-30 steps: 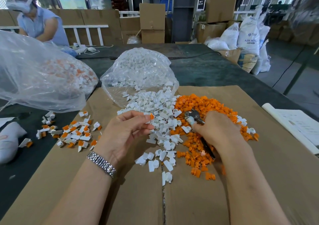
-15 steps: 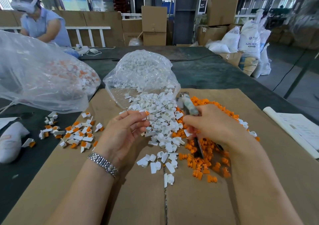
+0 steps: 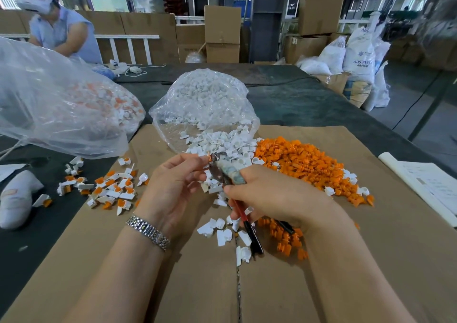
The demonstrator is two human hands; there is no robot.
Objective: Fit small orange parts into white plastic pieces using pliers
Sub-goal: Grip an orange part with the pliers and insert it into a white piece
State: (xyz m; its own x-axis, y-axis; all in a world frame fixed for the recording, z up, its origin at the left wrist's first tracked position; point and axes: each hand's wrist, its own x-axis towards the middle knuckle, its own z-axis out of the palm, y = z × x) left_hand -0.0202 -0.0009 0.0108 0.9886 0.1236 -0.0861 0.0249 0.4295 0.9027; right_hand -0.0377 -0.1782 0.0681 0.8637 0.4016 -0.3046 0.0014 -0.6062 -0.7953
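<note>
My left hand (image 3: pixel 173 186) pinches a small white piece with an orange part (image 3: pixel 207 157) at its fingertips, above the pile of white plastic pieces (image 3: pixel 222 147). My right hand (image 3: pixel 277 196) grips the pliers (image 3: pixel 228 174) by their red and black handles. The plier jaws touch the orange part held by my left hand. A heap of loose orange parts (image 3: pixel 304 164) lies to the right of the white pile on the cardboard sheet (image 3: pixel 202 285).
Several finished white-and-orange pieces (image 3: pixel 108 186) lie scattered at the left. A clear bag of white pieces (image 3: pixel 205 105) lies open behind the pile; a larger clear bag (image 3: pixel 57 105) sits at far left. Papers (image 3: pixel 427 184) rest at the right. Another person (image 3: pixel 59 30) works at the back.
My right hand lifted the pliers off the orange heap and swung them left to the piece in my left hand. My left hand stayed over the white pile, still holding its piece.
</note>
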